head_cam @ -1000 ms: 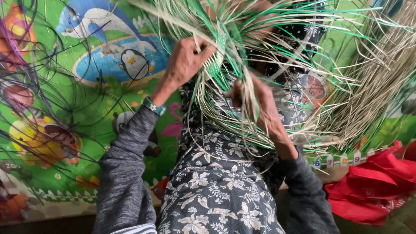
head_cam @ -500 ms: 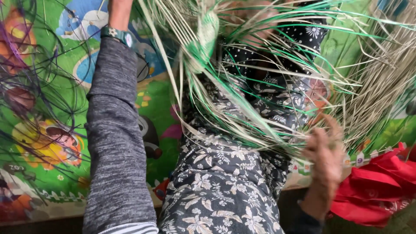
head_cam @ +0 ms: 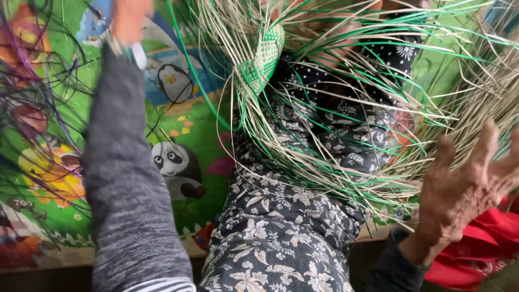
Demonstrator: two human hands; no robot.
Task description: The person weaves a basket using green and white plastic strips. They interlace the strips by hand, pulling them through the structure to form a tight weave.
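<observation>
A small woven patch (head_cam: 265,54) of green and pale straw hangs over my lap, with many long loose strands (head_cam: 346,124) fanning out from it to the right and down. My left hand (head_cam: 130,19) is raised at the top left, blurred and cut by the frame edge; its grey sleeve (head_cam: 130,178) runs down the left side, and its grip is unclear. My right hand (head_cam: 465,184) is at the lower right, palm up with fingers spread, just beside the ends of the strands and holding none.
My legs in dark floral cloth (head_cam: 275,238) fill the middle. A colourful play mat (head_cam: 178,135) with cartoon animals covers the floor on the left. Thin dark purple strands (head_cam: 32,108) lie at the far left. Red fabric (head_cam: 481,254) sits at the lower right.
My left hand has risen from the weave to the top of the view. My right hand left the strands, dropped to the lower right and spread its fingers.
</observation>
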